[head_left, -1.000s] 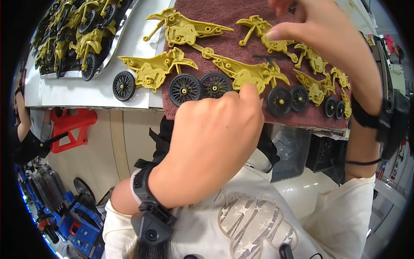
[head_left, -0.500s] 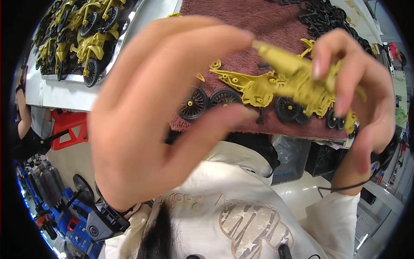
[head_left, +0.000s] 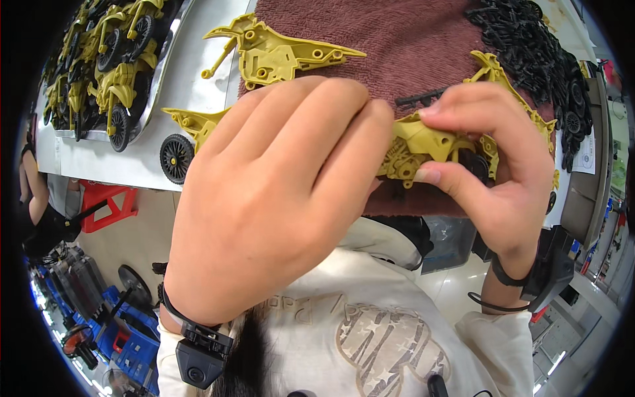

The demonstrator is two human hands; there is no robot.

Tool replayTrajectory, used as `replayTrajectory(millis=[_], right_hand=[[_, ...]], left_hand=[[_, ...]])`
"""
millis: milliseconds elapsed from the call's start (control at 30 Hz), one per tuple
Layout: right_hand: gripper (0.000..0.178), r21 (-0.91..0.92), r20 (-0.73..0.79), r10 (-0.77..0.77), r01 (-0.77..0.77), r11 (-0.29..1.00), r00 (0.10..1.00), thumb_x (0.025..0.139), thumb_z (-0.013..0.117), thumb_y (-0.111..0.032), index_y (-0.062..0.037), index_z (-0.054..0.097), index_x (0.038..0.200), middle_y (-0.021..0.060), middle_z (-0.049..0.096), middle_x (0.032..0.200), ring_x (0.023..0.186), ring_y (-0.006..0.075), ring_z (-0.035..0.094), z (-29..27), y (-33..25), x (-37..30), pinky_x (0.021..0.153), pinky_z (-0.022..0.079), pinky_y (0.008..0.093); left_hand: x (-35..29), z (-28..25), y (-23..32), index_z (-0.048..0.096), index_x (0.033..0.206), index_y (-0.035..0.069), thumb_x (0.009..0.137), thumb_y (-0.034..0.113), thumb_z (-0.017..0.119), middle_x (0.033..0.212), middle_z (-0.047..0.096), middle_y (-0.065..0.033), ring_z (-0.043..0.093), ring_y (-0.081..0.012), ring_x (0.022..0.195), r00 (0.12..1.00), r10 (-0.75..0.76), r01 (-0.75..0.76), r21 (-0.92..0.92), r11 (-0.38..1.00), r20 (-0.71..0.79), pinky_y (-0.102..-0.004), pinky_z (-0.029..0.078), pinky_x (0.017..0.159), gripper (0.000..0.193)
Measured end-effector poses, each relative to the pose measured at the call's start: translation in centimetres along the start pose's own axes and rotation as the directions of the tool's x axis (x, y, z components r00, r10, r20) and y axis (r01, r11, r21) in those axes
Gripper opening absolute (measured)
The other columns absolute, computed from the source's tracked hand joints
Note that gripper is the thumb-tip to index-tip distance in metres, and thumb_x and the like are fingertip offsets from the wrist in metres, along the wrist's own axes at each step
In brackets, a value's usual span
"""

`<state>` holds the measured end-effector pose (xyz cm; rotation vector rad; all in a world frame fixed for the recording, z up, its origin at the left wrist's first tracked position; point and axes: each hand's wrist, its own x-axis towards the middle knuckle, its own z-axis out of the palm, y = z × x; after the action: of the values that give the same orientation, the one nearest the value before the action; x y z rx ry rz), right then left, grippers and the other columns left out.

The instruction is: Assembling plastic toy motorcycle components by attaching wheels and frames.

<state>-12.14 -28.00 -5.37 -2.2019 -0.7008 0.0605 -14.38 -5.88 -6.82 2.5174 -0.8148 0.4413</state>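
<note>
A yellow toy motorcycle body point(head_left: 423, 147) with moulded engine detail is held between both hands over the cloth. My left hand point(head_left: 284, 178) has its fingers closed at the body's left end, and the back of the hand hides that end. My right hand point(head_left: 499, 155) pinches the other end between thumb and fingers. Just above the body lies a thin black rod-like part point(head_left: 420, 99). A yellow motorcycle half-shell point(head_left: 274, 56) lies beyond my left hand. Another yellow half-shell point(head_left: 198, 122) is partly covered by that hand, beside a black spoked wheel point(head_left: 176, 159). More yellow shell parts point(head_left: 491, 69) lie behind my right hand.
At the far left, a tray point(head_left: 153, 99) carries several yellow motorcycles with black wheels. Small black parts are heaped point(head_left: 519, 63) at the far right of the maroon cloth point(head_left: 377, 40). A red stool point(head_left: 109, 208) stands on the floor at left, near another person's arm point(head_left: 33, 182).
My left hand, spread apart before, has closed on the left end of the motorcycle body. The right hand has brought the body slightly left and now pinches it steadily. The view has shifted.
</note>
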Motion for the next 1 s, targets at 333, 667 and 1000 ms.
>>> replayTrajectory(millis=[333, 667, 1000], right_hand=[[0.03, -0.151, -0.201, 0.07, -0.101, 0.983, 0.977, 0.066, 0.078, 0.0, 0.0008, 0.067, 0.094, 0.0133, 0.063, 0.102, 0.093, 0.0221, 0.06, 1.5, -1.1, -1.0, 0.083, 0.046, 0.0295], [0.026, -0.234, -0.195, 0.034, -0.08, 0.969, 0.98, 0.068, 0.075, 0.006, 0.0025, 0.066, 0.092, 0.0155, 0.066, 0.103, 0.087, 0.0229, 0.063, 1.7, -1.1, -0.4, 0.08, 0.05, 0.0299], [0.022, -0.31, -0.148, 0.033, -0.078, 0.948, 0.988, 0.069, 0.073, 0.007, 0.0031, 0.065, 0.09, 0.0158, 0.066, 0.103, 0.086, 0.0239, 0.063, 1.7, -1.2, 0.0, 0.08, 0.049, 0.0307]], left_hand=[[0.3, -0.5, 0.9, 0.065, 0.106, 0.003, 0.062, 0.009, 0.078, 0.103, 0.061, -0.0102, 0.058, -0.0293, 0.092, 0.975, -0.162, 0.18, -0.11, 0.978, 0.15, -0.0376, 0.047, 0.08, 0.046], [0.1, -0.4, 1.9, 0.066, 0.105, 0.005, 0.064, 0.017, 0.079, 0.099, 0.062, -0.0064, 0.058, -0.0259, 0.09, 0.962, -0.246, 0.251, -0.024, 0.968, 0.121, -0.0372, 0.041, 0.084, 0.045], [-0.1, -0.4, 2.5, 0.067, 0.102, 0.007, 0.066, 0.022, 0.078, 0.094, 0.062, -0.0024, 0.057, -0.0222, 0.089, 0.948, -0.295, 0.289, 0.06, 0.955, 0.12, -0.0364, 0.035, 0.086, 0.04]])
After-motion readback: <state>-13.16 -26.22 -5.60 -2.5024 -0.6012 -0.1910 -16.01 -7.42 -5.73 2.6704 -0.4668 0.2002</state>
